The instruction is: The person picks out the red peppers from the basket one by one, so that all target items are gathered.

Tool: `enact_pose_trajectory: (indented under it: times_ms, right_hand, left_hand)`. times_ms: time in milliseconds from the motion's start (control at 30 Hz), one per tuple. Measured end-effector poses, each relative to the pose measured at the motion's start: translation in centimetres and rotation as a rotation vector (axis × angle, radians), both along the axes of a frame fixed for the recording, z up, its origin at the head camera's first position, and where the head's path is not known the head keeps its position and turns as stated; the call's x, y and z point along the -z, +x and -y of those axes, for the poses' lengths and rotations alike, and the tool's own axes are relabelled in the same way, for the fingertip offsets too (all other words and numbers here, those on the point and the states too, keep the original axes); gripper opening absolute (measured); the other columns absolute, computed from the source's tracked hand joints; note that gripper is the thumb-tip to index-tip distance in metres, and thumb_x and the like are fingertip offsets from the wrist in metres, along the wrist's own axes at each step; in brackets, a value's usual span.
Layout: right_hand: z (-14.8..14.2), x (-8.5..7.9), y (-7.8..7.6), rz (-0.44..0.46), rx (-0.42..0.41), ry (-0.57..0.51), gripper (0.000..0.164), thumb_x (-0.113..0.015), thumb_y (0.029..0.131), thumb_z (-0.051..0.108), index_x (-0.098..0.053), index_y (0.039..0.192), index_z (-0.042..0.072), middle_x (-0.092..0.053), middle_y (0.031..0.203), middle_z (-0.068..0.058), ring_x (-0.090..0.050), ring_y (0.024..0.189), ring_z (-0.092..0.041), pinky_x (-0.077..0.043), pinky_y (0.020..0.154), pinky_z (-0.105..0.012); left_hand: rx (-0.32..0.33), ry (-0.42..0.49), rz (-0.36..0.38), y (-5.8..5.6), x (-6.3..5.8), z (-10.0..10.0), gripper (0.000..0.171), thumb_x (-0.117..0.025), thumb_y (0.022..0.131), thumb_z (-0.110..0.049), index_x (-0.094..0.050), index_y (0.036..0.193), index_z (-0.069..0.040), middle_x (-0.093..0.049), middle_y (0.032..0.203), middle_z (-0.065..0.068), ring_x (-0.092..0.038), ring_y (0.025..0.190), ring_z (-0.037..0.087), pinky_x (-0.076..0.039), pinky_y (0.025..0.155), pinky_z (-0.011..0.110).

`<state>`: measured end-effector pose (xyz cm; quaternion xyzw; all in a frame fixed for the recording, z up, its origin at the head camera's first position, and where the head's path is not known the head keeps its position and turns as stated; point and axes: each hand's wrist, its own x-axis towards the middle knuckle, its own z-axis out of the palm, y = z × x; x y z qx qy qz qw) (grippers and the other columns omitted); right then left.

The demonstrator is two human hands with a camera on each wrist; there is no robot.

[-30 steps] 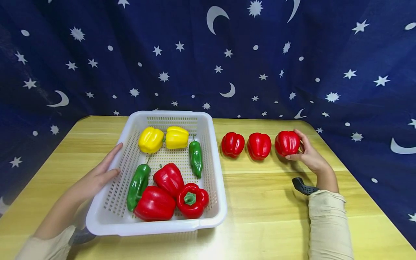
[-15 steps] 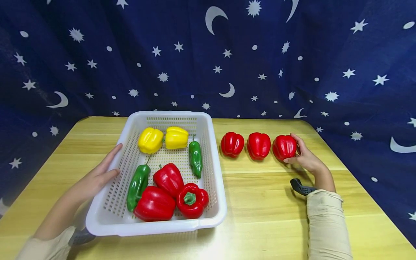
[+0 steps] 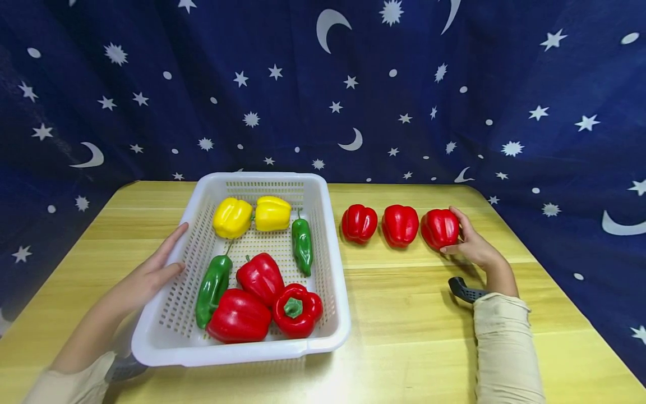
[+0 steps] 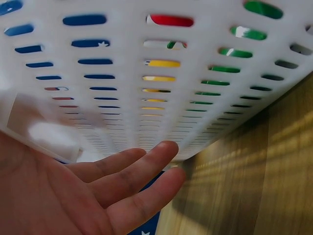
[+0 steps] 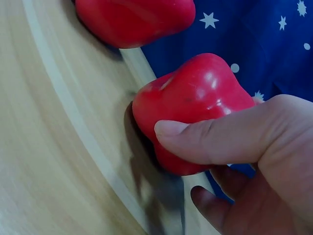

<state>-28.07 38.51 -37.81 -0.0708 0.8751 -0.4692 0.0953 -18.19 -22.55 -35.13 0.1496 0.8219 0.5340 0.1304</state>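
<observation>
At the right end of a row of three red bell peppers, my right hand (image 3: 476, 244) grips the rightmost bell pepper (image 3: 440, 229). In the right wrist view the thumb (image 5: 205, 142) lies across this pepper, and the far fingers are partly hidden. The middle bell pepper (image 3: 400, 225) sits just left of it, then the left bell pepper (image 3: 359, 223). My left hand (image 3: 146, 280) is at the left wall of a white plastic basket (image 3: 241, 354). Its fingers (image 4: 142, 181) are extended beside the slotted wall; whether they touch it is unclear.
The basket holds two yellow bell peppers (image 3: 232, 217), two long green peppers (image 3: 213, 292) and three red bell peppers (image 3: 239, 316). It stands on a wooden table (image 3: 404, 314). A dark blue curtain (image 3: 282, 84) with stars and moons hangs behind the table's back edge.
My right hand has brought the rightmost red bell pepper slightly left and nearer to me, close to the middle one. The left hand stays by the basket wall.
</observation>
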Motion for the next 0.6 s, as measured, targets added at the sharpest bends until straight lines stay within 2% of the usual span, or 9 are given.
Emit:
enact_pose_trajectory:
  times_ms: [167,333,600]
  right_hand:
    - [0.4,-0.2,0.0,-0.022,-0.001,0.042,0.11,-0.063,0.073,-0.012,0.016,0.144,0.015,0.007,0.147,-0.03,-0.008,0.13,-0.054,-0.02,0.102,-0.068]
    - [0.6,-0.4,0.0,-0.049,0.007,0.103,0.115,-0.064,0.07,-0.013,0.023,0.142,0.009,0.015,0.145,-0.031,-0.007,0.129,-0.057,-0.017,0.101,-0.069]
    - [0.4,-1.0,0.5,0.01,0.0,0.196,0.12,-0.07,0.071,0.0,0.027,0.141,0.012,0.02,0.146,-0.029,0.0,0.131,-0.055,-0.008,0.103,-0.07]
  left_hand:
    - [-0.007,-0.006,0.004,0.0,0.1,0.1,0.071,-0.032,0.095,-0.007,0.014,0.145,-0.027,0.006,0.148,0.031,-0.051,0.102,0.056,-0.057,0.055,0.041]
    - [-0.005,-0.002,0.004,0.0,0.2,0.1,0.071,-0.032,0.095,-0.007,0.014,0.145,-0.027,0.005,0.148,0.03,-0.05,0.103,0.057,-0.057,0.055,0.042]
    - [0.003,-0.001,-0.005,0.0,0.1,0.1,0.072,-0.033,0.094,-0.006,0.014,0.145,-0.026,0.005,0.148,0.031,-0.05,0.103,0.057,-0.057,0.055,0.042]
